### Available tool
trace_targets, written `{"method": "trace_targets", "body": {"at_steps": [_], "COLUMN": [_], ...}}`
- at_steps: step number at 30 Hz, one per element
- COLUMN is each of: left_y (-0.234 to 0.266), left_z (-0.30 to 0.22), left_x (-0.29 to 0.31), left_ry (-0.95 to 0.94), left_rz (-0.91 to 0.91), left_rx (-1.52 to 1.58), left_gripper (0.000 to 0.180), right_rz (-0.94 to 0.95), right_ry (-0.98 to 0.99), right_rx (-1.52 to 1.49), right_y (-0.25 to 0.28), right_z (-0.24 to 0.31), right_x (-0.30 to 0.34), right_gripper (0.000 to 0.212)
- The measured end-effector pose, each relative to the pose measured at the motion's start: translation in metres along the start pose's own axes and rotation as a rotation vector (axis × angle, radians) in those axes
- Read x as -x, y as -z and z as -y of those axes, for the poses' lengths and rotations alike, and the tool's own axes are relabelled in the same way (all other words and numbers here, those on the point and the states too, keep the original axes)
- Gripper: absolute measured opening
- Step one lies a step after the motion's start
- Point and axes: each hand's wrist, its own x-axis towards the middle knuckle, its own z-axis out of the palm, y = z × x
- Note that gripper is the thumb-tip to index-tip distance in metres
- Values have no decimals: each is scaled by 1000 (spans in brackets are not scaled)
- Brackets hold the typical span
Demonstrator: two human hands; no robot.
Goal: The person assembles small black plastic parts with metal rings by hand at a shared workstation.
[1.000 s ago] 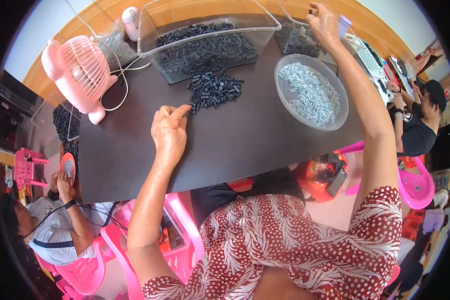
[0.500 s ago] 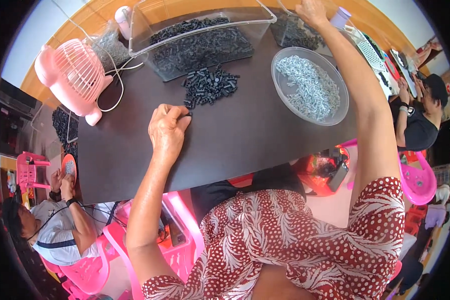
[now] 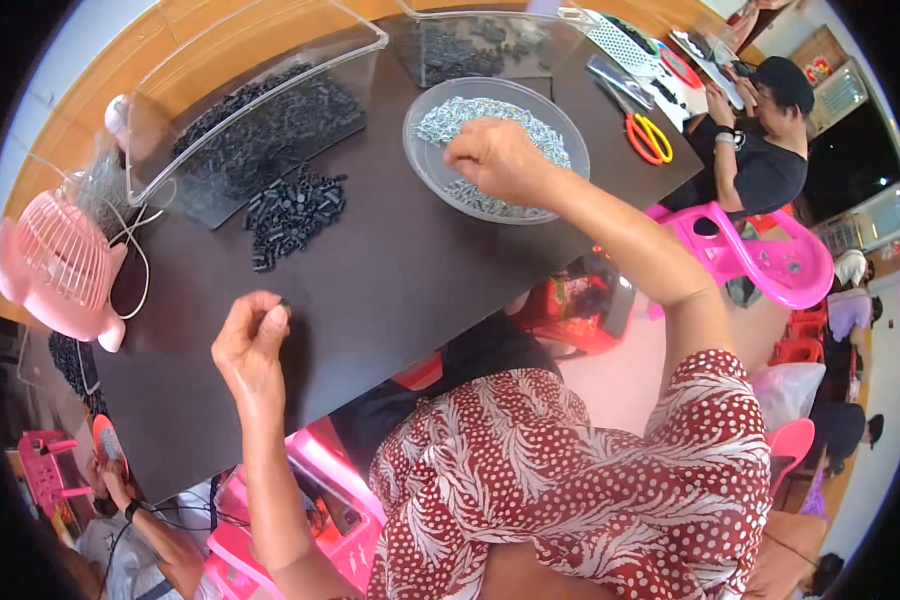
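Note:
My left hand point(image 3: 250, 340) is closed in a pinch above the near left part of the dark table. A small black plastic piece point(image 3: 285, 303) pokes out between its thumb and forefinger. Farther off lies a loose pile of black cylindrical plastic pieces point(image 3: 292, 215). My right hand point(image 3: 500, 158) hangs over a round clear plastic bowl point(image 3: 422, 165), its fingers drawn together; whatever they may hold is hidden. Silvery screws point(image 3: 530, 125) fill much of that bowl.
Behind the pile stands a clear bin point(image 3: 155, 185) of black pieces, with another clear bin point(image 3: 485, 50) beyond the bowl. A pink fan point(image 3: 60, 265) with a white cord is at the left. Scissors point(image 3: 648, 138) lie right of the bowl. People sit at both sides.
My right hand has come back from the far bin to over the screw bowl. My left hand has drawn away from the black pile with a piece pinched. The view has turned right.

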Motion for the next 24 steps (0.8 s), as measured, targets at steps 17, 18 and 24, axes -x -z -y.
{"method": "trace_targets", "body": {"at_steps": [17,18,24], "left_y": [-38,-37,-35], "left_z": [-7,-11,-7], "left_x": [27,29,32], "left_ry": [291,287,185], "left_rz": [49,35,-21], "left_rx": [705,670,488], "left_gripper": [14,16,15], "right_rz": [53,59,6], "right_ry": [-59,-40,-88], "right_rx": [206,218,226], "right_y": [-19,-20,-27], "right_z": [-3,-4,-18], "right_x": [-10,-9,-12], "right_gripper": [8,8,8]}}
